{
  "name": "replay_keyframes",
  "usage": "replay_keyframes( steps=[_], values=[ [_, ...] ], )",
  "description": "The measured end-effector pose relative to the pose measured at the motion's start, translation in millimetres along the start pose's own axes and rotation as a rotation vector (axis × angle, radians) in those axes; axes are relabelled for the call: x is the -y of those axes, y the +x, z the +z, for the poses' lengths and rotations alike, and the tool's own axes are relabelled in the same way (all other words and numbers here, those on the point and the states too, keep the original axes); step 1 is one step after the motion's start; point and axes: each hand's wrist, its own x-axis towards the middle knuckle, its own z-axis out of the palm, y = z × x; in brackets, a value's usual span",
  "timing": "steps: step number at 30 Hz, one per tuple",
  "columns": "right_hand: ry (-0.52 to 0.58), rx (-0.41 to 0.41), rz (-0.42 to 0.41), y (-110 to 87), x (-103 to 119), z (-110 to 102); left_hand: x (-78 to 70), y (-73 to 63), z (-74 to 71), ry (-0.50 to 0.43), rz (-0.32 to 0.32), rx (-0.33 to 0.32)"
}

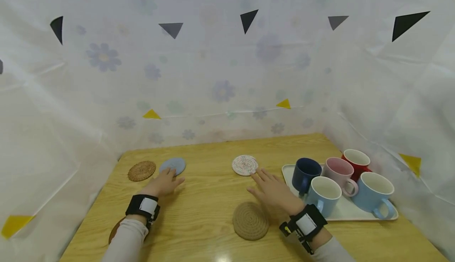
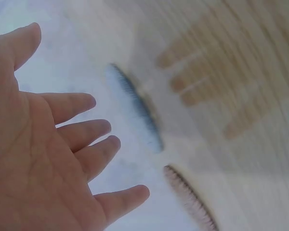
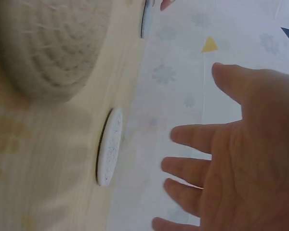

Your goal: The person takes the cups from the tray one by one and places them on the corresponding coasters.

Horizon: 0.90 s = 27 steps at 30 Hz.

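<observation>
My left hand (image 1: 164, 183) is held above the table with fingers spread, its fingertips overlapping the near edge of a light blue round coaster (image 1: 173, 164) in the head view. The left wrist view shows a gap between those fingers and the blue coaster (image 2: 135, 108). A brown woven coaster (image 1: 141, 171) lies just left of the blue one. My right hand (image 1: 273, 191) is also spread and holds nothing. Its fingertips come near a white speckled coaster (image 1: 245, 164), which sits apart from them in the right wrist view. Close beside that hand lies a tan coiled-rope coaster (image 1: 251, 221).
On the right, a white tray (image 1: 341, 213) carries several mugs: a navy mug (image 1: 305, 172), a pink mug (image 1: 337, 172), a red mug (image 1: 356, 160) and light blue ones. My left forearm partly covers a dark brown coaster (image 1: 115, 230). Pale plastic sheeting (image 1: 213, 68) surrounds the table.
</observation>
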Motion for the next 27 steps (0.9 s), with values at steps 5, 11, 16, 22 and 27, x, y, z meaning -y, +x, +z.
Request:
replay_keyframes(
  steps=[5,11,16,22,27],
  values=[
    [0.068,0.146,0.082,28.0,4,-1,-4.3,-22.9,-4.9,0.037,0.033,-0.066],
    [0.088,0.247,0.154,58.5,-1,9,-5.5,-50.7,-8.0,0.083,0.036,-0.127],
    [0.072,0.315,0.197,75.1,0,19,2.5,-71.7,-11.7,0.069,-0.006,-0.124],
    [0.093,0.36,0.158,89.4,13,22,16.6,-86.8,-6.9,0.063,-0.055,-0.106],
    [0.09,0.375,0.132,102.2,38,24,24.2,-92.4,-2.3,0.065,-0.075,-0.102]
  ],
)
